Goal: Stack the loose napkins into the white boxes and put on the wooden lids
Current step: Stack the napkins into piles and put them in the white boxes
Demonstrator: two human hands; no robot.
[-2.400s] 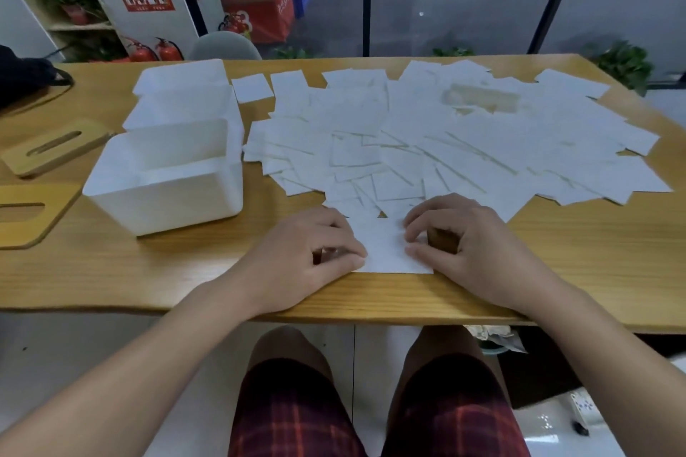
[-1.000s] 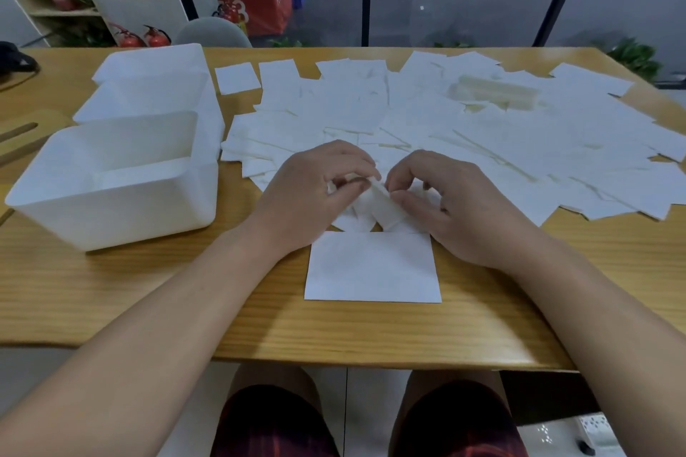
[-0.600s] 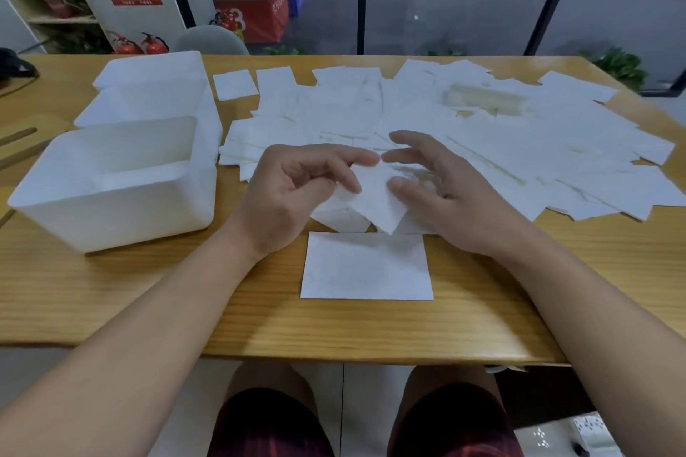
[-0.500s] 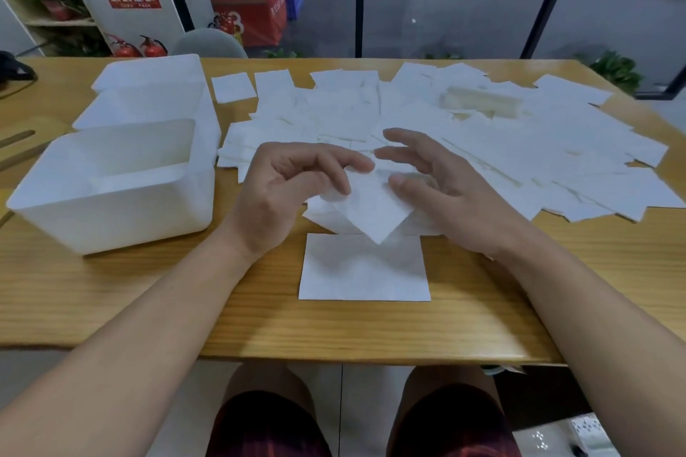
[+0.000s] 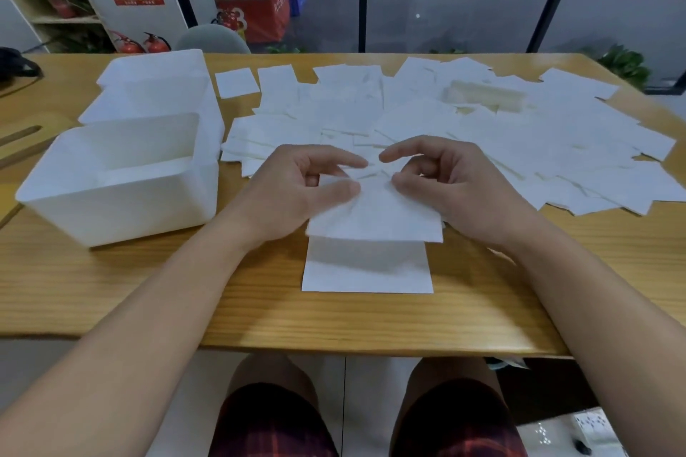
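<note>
My left hand (image 5: 297,189) and right hand (image 5: 445,185) each pinch the far edge of one square white paper napkin (image 5: 375,215), thumb on top, fingers curled: both grips pinching it, lifted just above the desk. Directly beneath and nearer me lies a flat white napkin (image 5: 367,267) on the light wooden desk (image 5: 148,289), the start of a stack, I judge. Beyond my grips the big scatter of loose white napkins (image 5: 519,145) covers the desk, barely touched. Left of my left grip stands the open white rectangular plastic box (image 5: 118,182); I can't tell whether the pale patch on its floor is napkins. A second white box (image 5: 156,85) sits behind it. Far left, a slotted tan wooden lid (image 5: 26,141) lies off the boxes. Progress: very early. Left: stack nearly everything, fill boxes, fit lids.
</note>
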